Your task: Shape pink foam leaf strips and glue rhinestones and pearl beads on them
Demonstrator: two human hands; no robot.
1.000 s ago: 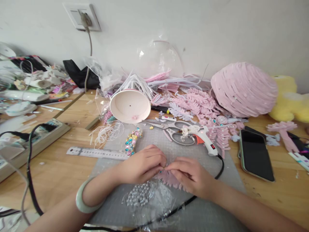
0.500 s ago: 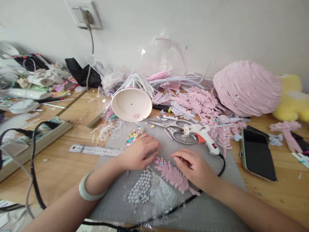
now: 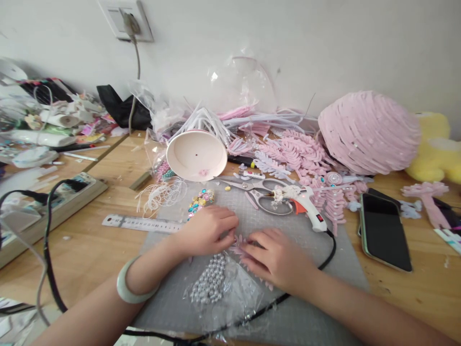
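My left hand (image 3: 211,229) is closed, its thumb and fingertips together at the tip of a pink pipe-cleaner leaf (image 3: 237,247). Whatever those fingertips hold is too small or hidden to make out. My right hand (image 3: 277,257) lies over the same leaf with its fingers around it, covering most of the fuzzy strands. A small gem shows at the leaf's tip, between the two hands. Just below, silver-grey beads (image 3: 209,281) lie in a heap on a clear plastic bag (image 3: 243,288). Coloured gems (image 3: 199,202) are piled behind my left hand.
A glue gun (image 3: 311,209) rests by scissors (image 3: 257,192) on the grey mat (image 3: 324,307); its black cord curves around my right arm. A steel ruler (image 3: 140,223), white bowl (image 3: 196,156), phone (image 3: 385,230), power strip (image 3: 72,197) and pink wrapped ball (image 3: 369,132) stand around.
My right hand has moved left and down onto the pink leaf, which was largely uncovered before. My left hand has shifted slightly down, its fingertips now at the leaf's tip.
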